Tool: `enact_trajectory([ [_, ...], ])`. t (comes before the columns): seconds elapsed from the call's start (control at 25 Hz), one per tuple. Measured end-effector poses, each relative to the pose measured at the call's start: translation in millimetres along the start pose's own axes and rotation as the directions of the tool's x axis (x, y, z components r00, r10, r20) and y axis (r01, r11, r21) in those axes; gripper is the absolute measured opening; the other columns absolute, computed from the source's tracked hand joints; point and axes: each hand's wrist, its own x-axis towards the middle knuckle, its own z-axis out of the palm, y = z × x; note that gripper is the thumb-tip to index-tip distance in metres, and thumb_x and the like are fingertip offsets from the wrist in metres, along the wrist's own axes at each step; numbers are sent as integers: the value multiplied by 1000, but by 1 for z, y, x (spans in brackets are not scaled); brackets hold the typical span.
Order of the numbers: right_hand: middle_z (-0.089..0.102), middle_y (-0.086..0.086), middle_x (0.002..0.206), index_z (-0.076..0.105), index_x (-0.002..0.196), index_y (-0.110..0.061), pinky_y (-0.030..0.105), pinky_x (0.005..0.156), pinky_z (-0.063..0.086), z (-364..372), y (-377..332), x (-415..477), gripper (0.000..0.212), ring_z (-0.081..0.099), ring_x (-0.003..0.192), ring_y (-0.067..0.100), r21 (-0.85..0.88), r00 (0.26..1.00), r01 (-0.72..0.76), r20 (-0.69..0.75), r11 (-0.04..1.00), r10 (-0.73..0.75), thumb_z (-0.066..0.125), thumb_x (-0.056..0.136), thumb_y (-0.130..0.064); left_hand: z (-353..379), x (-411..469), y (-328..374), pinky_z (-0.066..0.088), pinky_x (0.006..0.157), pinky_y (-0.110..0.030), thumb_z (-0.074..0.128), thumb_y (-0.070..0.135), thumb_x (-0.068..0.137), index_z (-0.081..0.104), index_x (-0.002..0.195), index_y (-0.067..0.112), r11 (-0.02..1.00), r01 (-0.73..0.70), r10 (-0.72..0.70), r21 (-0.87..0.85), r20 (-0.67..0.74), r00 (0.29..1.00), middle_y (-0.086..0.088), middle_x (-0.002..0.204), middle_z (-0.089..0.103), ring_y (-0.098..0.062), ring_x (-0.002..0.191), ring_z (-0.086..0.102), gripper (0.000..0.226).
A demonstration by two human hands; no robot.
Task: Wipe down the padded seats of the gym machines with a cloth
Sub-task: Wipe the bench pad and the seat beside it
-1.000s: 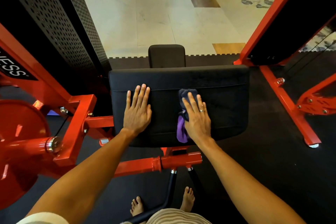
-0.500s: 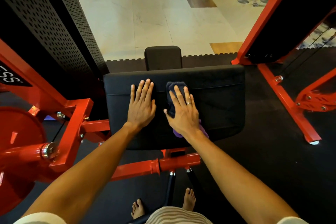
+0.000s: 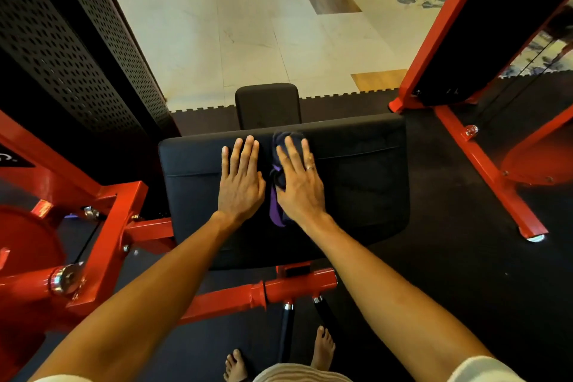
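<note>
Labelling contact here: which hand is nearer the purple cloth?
Right. The right hand lies flat on top of the cloth, pressing it onto the seat pad. The left hand rests flat on the pad just left of the cloth.

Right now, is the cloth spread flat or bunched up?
Bunched. The cloth lies crumpled under the flat right hand on the seat, with dark folds past the fingertips and a purple fold by the wrist.

Right hand (image 3: 299, 187) pressing cloth (image 3: 277, 197), padded seat (image 3: 356, 183)
</note>
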Motion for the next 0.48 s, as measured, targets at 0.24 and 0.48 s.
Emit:
enact_trajectory([
  [0.24,19,1,170,35,158,-18,52,124,26,-20,75,-31,89,9,158,32,16,986,-144,-80,989,144,77,80,-10,-1,28,14,4,128,-49,31,30,103,17,160,5,996,-87,86,23,64,994,-12,169,12,-24,157,6,64],
  [0.48,25,4,168,41,155,-14,47,127,15,-23,42,38,80,9,157,34,105,986,-132,-88,986,142,76,84,-9,6,25,17,8,127,-50,30,31,103,15,161,6,993,-69,65,90,44,997,-11,169,10,-23,157,5,65],
])
